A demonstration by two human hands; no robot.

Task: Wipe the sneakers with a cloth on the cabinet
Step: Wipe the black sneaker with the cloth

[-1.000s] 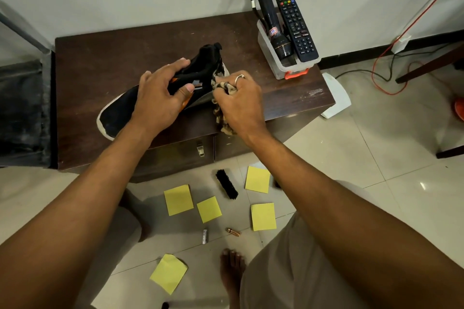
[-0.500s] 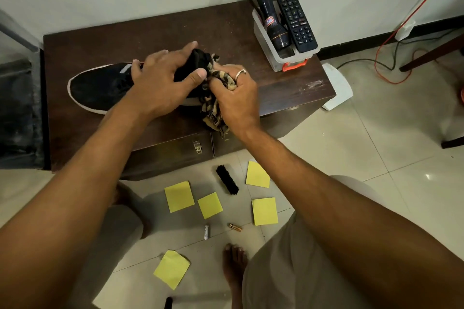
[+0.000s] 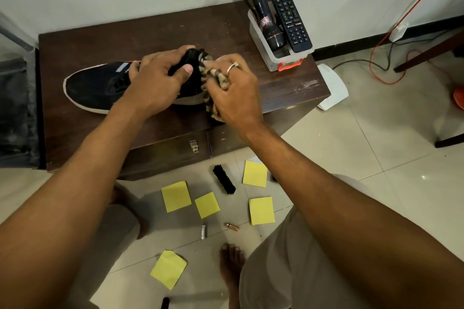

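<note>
With the left hand (image 3: 155, 83), grips the heel end of the black fabric sneaker with a white sole (image 3: 95, 88), thumb curled over the collar. With the right hand (image 3: 233, 88), clutches a bunched leopard-patterned cloth (image 3: 213, 110) and presses it against the sneaker's heel. Lying along the top of the dark brown wooden cabinet (image 3: 150, 32), toe to the left. At the far right corner, a clear plastic bin (image 3: 261, 45) holding a dark torch (image 3: 258, 5) and a black remote control (image 3: 288, 15). Below on the tiled floor, yellow sticky notes (image 3: 175, 195) and a black brush (image 3: 224, 179).
</note>
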